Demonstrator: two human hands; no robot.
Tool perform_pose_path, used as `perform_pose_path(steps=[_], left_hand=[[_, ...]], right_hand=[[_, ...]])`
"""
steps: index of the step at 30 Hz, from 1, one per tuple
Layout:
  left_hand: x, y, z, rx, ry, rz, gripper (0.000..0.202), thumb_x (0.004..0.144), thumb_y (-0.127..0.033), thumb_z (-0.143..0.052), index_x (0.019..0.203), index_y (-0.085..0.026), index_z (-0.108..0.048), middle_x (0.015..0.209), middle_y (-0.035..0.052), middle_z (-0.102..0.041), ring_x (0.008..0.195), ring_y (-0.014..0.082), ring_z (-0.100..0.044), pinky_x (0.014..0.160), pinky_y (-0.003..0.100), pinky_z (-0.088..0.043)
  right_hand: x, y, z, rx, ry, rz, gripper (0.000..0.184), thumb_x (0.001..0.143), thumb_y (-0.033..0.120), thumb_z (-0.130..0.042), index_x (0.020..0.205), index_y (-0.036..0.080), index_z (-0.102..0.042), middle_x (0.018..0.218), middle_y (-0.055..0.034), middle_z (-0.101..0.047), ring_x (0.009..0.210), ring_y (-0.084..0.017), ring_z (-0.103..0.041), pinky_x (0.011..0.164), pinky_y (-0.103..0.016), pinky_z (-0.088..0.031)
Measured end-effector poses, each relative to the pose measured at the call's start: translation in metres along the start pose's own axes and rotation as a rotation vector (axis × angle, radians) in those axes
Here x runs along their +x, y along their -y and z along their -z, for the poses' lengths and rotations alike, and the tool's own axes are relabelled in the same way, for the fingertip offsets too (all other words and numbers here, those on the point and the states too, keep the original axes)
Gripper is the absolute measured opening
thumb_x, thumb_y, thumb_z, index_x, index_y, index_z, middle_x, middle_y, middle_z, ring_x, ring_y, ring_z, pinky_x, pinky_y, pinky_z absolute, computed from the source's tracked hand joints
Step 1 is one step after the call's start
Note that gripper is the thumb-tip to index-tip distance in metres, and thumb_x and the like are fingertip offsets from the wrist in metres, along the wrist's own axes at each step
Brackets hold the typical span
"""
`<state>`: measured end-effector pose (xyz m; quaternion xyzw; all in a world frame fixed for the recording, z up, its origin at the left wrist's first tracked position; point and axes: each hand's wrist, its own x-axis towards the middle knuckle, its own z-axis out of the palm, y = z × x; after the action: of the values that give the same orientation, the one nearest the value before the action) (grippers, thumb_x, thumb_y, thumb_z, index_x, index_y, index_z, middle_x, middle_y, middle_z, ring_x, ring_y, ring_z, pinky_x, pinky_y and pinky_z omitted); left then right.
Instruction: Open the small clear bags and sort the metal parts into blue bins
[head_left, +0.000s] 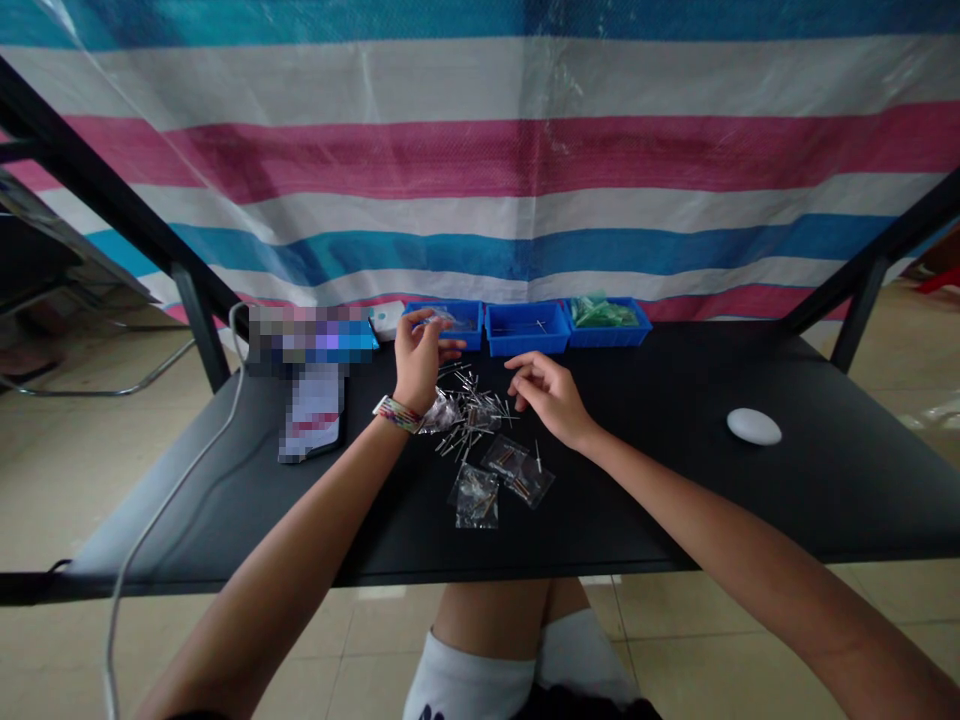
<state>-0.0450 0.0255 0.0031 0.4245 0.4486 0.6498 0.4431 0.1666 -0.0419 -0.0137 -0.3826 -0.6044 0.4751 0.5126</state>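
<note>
My left hand point(421, 358), with a patterned band on its wrist, is over the front of the left blue bin point(471, 338). Its fingers are apart, and I see nothing held in them. A clear plastic bag point(448, 318) lies in that bin behind the fingers. My right hand point(551, 398) hovers beside the pile of thin metal pins point(466, 425), index finger stretched and the others loosely curled; nothing shows in it. Small clear bags with pins point(477, 497) lie nearer me, along with another bag point(507, 456) and a single pin point(538, 456).
The middle blue bin point(527, 345) holds a few pins; the right blue bin point(636, 335) holds green bags point(601, 311). A white oval object point(754, 426) rests on the black table point(675, 440). A phone point(311, 415) and a cable point(176, 497) are at left. Striped sheeting hangs behind.
</note>
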Motion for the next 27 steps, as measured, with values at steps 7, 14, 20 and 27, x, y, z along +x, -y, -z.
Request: perform_pose_path(steps=[7, 14, 20, 27], left_hand=[[-0.004, -0.001, 0.000, 0.011, 0.068, -0.036, 0.030, 0.081, -0.031, -0.072, 0.104, -0.022, -0.055, 0.102, 0.0029, -0.070, 0.066, 0.0125, -0.073, 0.055, 0.022, -0.059], [-0.003, 0.000, -0.001, 0.053, 0.034, -0.052, 0.024, 0.077, -0.026, -0.069, 0.096, -0.021, -0.056, 0.094, 0.0009, -0.069, 0.059, 0.0094, -0.068, 0.049, 0.018, -0.054], [-0.004, 0.003, -0.002, 0.110, 0.072, -0.113, 0.020, 0.078, -0.027, -0.068, 0.095, -0.021, -0.057, 0.092, 0.0011, -0.068, 0.059, 0.0093, -0.067, 0.049, 0.018, -0.053], [-0.011, 0.000, -0.004, 0.152, 0.099, -0.137, 0.015, 0.079, -0.023, -0.064, 0.092, -0.019, -0.058, 0.088, 0.0008, -0.066, 0.058, 0.0102, -0.067, 0.049, 0.019, -0.053]], right_hand=[[-0.004, 0.001, -0.002, -0.144, 0.066, 0.065, 0.011, 0.089, 0.021, -0.061, 0.096, 0.021, -0.069, 0.075, 0.0009, -0.067, 0.063, -0.015, -0.064, 0.060, -0.028, -0.050], [-0.008, 0.006, -0.002, -0.582, 0.197, 0.453, 0.013, 0.092, 0.011, -0.062, 0.092, 0.020, -0.072, 0.092, -0.0056, -0.071, 0.089, -0.022, -0.064, 0.084, -0.037, -0.053], [-0.008, 0.003, -0.002, -0.741, 0.345, 0.529, 0.025, 0.089, 0.019, -0.078, 0.114, 0.020, -0.075, 0.112, -0.0093, -0.074, 0.116, -0.029, -0.060, 0.104, -0.048, -0.050], [-0.007, 0.002, -0.002, -0.740, 0.318, 0.521, 0.033, 0.087, 0.016, -0.080, 0.119, 0.021, -0.075, 0.108, -0.0091, -0.071, 0.109, -0.028, -0.060, 0.098, -0.046, -0.051]])
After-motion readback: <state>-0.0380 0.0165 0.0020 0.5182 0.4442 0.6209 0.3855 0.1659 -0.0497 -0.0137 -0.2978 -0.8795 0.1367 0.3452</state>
